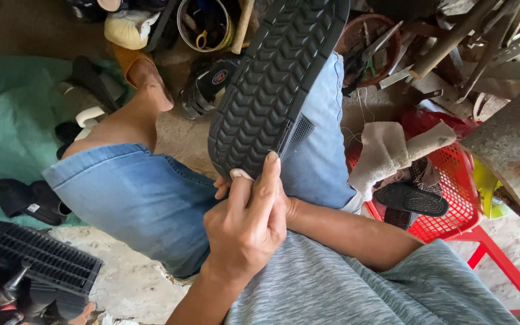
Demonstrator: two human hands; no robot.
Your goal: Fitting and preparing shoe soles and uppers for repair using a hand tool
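Note:
A black shoe [272,78] stands sole-up on my thigh, its zigzag-tread rubber sole facing me and a patch of mesh upper showing at the heel side. My left hand [245,225] is in front, with thumb and forefinger pinching the heel edge of the sole. Most of my right hand [221,188] is hidden behind the left. Only its fingertips show, curled against the heel, and its forearm comes in from the right. My legs in blue denim shorts [133,192] lie under the shoe.
A red plastic basket stool [458,180] at the right holds a black sandal [410,200] and beige cloth [386,150]. More sandals lie on a green tarp [7,120] at the left. A black crate [37,256] sits lower left. Tools fill a bowl [371,42] and a can [206,24] at the top.

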